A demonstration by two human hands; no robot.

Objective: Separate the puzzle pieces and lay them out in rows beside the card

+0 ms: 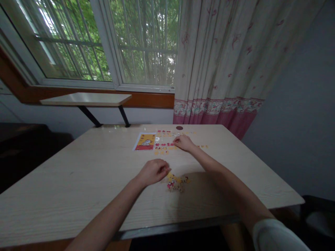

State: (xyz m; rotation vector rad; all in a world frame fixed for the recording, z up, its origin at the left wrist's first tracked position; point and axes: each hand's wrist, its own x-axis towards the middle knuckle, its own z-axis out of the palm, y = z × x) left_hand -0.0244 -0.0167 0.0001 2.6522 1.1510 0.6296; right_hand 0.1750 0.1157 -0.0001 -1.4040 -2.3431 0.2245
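My right hand (183, 143) reaches over the far part of the table, its fingers pinched at the end of a row of small red jigsaw puzzle pieces (163, 144). A red piece shows at those fingertips. My left hand (155, 171) is closer to me, fingers curled together beside a loose pile of puzzle pieces (178, 182) in yellow, red and white. Whether it holds a piece is hidden. Left of the rows lies a picture sheet (145, 142), yellow and red, with a white animal on it. Yellow pieces (161, 152) form further rows below the red ones.
A dark round disc (179, 128) lies by the far edge of the pale wooden table (91, 181). A raised shelf (89, 99) on black supports stands at the back left. Behind are a barred window (143, 45) and a long curtain (214, 69).
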